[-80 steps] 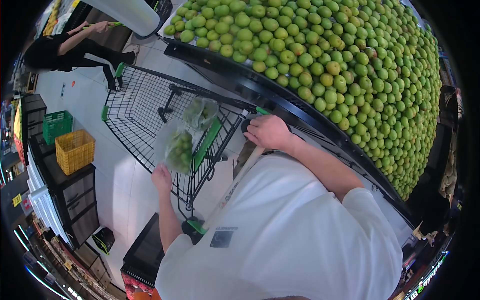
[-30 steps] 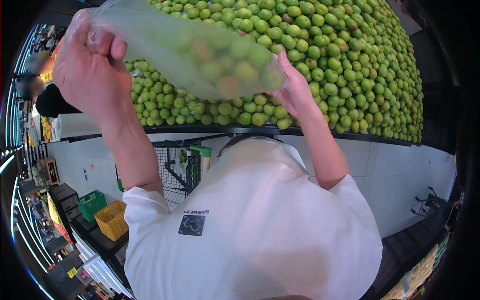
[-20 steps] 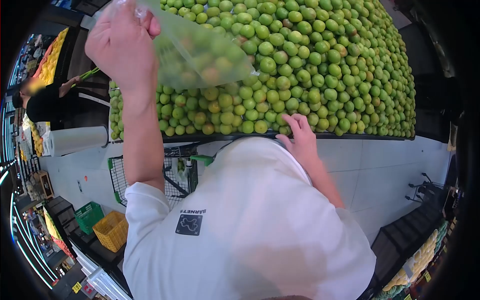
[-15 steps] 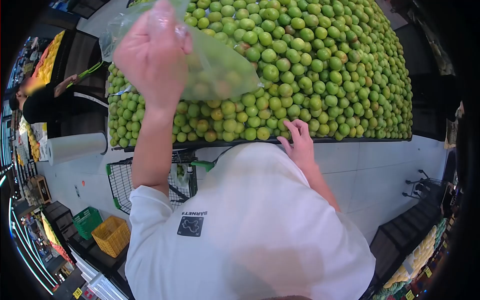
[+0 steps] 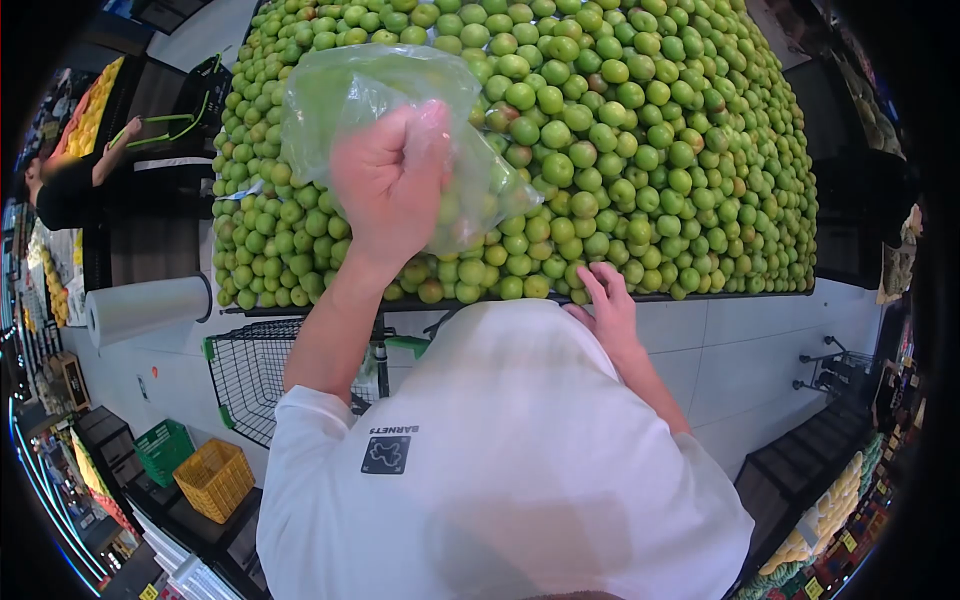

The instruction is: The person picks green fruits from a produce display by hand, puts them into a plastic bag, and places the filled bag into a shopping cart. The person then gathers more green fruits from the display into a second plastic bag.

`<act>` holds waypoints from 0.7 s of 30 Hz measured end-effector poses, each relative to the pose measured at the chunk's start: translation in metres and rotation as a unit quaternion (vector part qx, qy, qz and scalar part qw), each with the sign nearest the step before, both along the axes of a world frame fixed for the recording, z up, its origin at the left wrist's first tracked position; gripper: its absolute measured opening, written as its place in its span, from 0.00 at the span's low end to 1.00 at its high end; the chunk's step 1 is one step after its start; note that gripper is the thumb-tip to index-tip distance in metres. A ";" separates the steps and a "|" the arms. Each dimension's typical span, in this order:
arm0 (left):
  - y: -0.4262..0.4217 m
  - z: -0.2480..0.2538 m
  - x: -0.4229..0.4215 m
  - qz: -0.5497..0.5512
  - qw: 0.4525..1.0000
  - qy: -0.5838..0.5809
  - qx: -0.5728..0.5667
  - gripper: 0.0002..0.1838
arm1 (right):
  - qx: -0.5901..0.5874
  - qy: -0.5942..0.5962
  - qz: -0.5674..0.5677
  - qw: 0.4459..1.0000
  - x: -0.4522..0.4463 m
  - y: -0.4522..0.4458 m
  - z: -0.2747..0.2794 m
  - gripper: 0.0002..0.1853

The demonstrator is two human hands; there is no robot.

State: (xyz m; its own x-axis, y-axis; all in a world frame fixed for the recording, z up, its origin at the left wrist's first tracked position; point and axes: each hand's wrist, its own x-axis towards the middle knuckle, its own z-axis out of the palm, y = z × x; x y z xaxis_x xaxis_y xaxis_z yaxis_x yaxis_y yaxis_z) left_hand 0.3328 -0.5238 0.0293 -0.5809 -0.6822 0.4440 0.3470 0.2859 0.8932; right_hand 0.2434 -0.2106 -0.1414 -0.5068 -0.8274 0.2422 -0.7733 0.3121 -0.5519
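Note:
My left hand [image 5: 392, 178] is closed round the gathered neck of a clear plastic bag [image 5: 470, 205], just above the heaped fruit. Through the plastic some green fruit shows, partly hidden by my hand. A big pile of round green fruit [image 5: 620, 140] covers the display stand. At the stand's front edge rests my right hand [image 5: 610, 305], its fingers apart and touching the nearest fruit, with nothing held in it.
A shopping cart [image 5: 250, 370] stands below the stand's left part. Left of it are a plastic roll [image 5: 148, 308], a green basket [image 5: 165, 452] and a yellow basket [image 5: 214, 480]. Another person [image 5: 75, 195] is at the far left. A second cart [image 5: 840, 372] stands at the right.
Since the cart view, my hands have moved to the fruit stand. My right hand has let go of the bag's lower end and come down to the edge; my left hand has lowered the bag rightward.

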 end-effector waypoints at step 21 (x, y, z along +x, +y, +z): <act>0.008 -0.021 0.080 0.004 0.988 -0.090 -0.127 0.18 | 0.006 0.023 0.007 1.000 0.003 0.007 0.005 0.31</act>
